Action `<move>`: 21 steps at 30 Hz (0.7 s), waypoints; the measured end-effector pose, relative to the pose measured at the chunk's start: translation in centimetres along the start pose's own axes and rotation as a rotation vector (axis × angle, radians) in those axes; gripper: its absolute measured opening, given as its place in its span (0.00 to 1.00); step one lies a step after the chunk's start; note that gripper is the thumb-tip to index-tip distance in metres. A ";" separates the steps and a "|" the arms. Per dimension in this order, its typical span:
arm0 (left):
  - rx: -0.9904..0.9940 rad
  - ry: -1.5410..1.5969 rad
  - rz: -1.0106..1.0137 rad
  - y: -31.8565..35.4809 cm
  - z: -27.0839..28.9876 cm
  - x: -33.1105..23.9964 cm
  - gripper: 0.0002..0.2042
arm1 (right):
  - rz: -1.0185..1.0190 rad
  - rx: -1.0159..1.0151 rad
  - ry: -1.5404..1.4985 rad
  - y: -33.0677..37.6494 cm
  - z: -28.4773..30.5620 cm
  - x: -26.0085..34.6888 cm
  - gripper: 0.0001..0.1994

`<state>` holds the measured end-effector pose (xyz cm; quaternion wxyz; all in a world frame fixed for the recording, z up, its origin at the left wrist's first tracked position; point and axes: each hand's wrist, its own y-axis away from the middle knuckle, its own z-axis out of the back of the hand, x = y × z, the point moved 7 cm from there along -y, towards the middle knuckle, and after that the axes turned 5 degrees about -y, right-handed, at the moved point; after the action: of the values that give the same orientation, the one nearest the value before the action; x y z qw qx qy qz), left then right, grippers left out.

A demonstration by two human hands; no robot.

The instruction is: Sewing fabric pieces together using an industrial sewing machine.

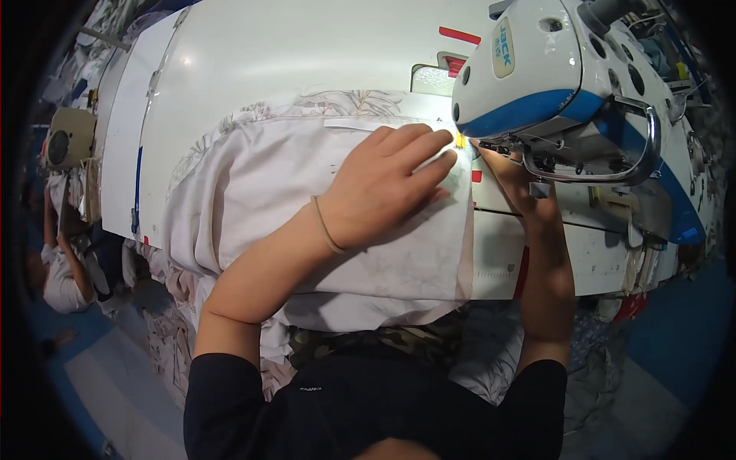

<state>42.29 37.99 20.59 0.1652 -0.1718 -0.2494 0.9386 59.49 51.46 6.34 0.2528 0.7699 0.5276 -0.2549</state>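
A pale white cloth [307, 176] with a grey leaf and flower print along its far edge lies on the sewing table [253, 46]. My left hand [391, 180] rests palm down on it, fingers apart and reaching toward the needle area of a white and blue sewing machine [529, 69]. Just past those fingertips is a small yellow part [461, 141]. My right hand [512, 175] is at the cloth's right edge, under the machine head. The machine hides most of its fingers, so their grip does not show.
A metal wire guard [652, 146] juts from the machine above my right wrist. Red tape strips [460, 35] mark the table. Bunched fabric [172, 330] hangs below the table's left front. At far left, another person in a white top [65, 284] sits near a beige device [70, 138].
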 end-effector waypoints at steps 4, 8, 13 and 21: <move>0.131 0.006 0.001 -0.3 -2.8 0.3 0.25 | 0.014 0.070 -0.534 -0.5 -2.6 -1.7 0.25; 0.161 0.037 0.020 -0.5 -2.8 0.3 0.27 | 0.362 0.685 -1.637 -0.2 -6.9 -2.2 0.26; 0.205 -0.005 0.047 -0.7 -2.3 1.1 0.28 | -0.245 0.722 -2.182 3.5 -10.5 3.4 0.23; 0.261 -0.030 0.058 -0.6 -2.6 1.4 0.29 | -0.942 0.370 -2.761 2.9 -13.6 -3.3 0.15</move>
<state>42.25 40.08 18.42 0.1552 -0.1418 -0.1224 0.9700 62.89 57.23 19.01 0.3407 -0.2974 0.0301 -0.8914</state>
